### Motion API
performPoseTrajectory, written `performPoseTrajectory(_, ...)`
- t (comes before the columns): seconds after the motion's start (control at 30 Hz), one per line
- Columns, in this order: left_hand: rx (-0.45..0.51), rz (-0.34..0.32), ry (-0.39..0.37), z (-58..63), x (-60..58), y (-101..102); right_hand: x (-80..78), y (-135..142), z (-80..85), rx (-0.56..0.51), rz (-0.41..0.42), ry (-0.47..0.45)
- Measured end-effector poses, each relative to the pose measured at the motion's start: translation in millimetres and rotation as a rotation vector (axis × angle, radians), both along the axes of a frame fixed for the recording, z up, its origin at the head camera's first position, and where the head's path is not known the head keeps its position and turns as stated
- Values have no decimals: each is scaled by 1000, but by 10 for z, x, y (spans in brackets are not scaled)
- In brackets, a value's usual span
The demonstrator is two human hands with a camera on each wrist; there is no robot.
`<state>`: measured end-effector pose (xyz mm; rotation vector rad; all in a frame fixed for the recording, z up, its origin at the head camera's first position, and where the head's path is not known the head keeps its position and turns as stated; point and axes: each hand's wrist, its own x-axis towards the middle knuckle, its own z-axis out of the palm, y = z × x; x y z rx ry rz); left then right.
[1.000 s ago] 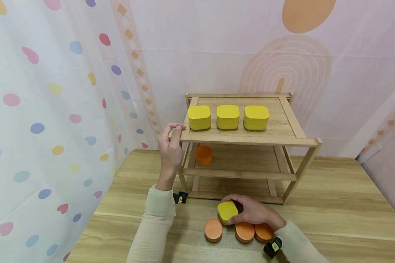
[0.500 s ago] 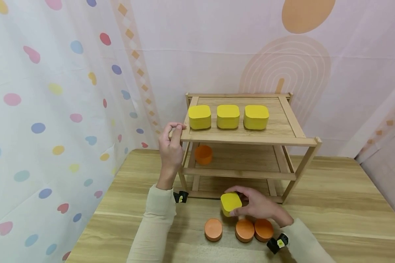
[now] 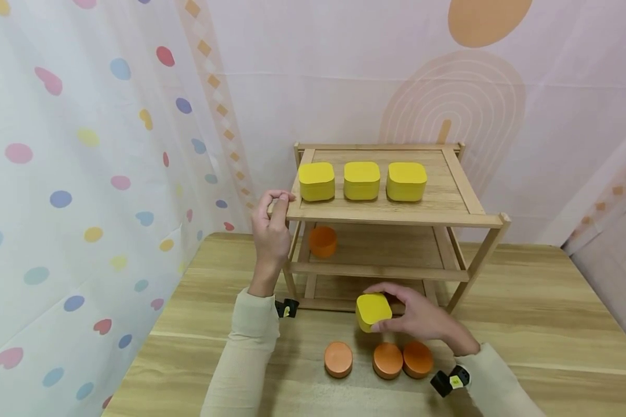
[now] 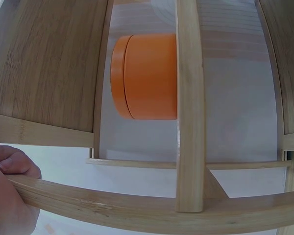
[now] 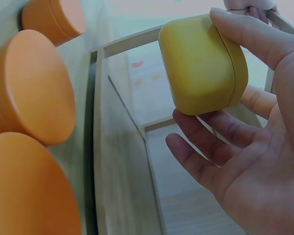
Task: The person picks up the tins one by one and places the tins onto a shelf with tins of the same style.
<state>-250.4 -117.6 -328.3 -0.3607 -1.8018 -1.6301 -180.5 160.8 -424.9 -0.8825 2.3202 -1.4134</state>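
Note:
A rounded-square yellow tin (image 3: 373,309) is pinched between the thumb and fingers of my right hand (image 3: 417,315), lifted off the table in front of the rack. The right wrist view shows the tin (image 5: 203,66) tilted, its lid seam near the thumb. My left hand (image 3: 272,231) grips the front left corner of a wooden rack (image 3: 391,219); some of its fingers are hidden. On the rack's top stand three yellow tins in a row: left (image 3: 316,182), middle (image 3: 361,181) and right (image 3: 406,182). A round orange tin (image 4: 147,77) sits on the middle shelf's left end.
Three round orange tins stand on the wood-grain table (image 3: 527,341) before the rack: one at left (image 3: 338,359), two close together at right, (image 3: 388,359) being the nearer of these. A patterned curtain (image 3: 313,75) hangs behind and to the left.
My right hand has raised the yellow tin from among the orange tins, moving it forward and slightly right towards the rack. The left hand keeps its grip on the rack corner.

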Motion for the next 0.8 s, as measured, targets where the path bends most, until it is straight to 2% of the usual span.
performPoseTrajectory(0.17, 2, -3, 9, 2, 1, -1, 30, 28, 82, 32, -23, 56)
performPoseTrajectory(0.37, -2, -3, 10, 8, -9, -4, 53, 67, 205, 38, -12, 102)
performPoseTrajectory(0.57, -1, -8, 5, 18, -4, -9, 83, 101, 281, 18, -7, 114)
performPoseTrajectory(0.8, -1, -10, 6, 12, -3, -6, 170, 139, 457, 35, -42, 192)
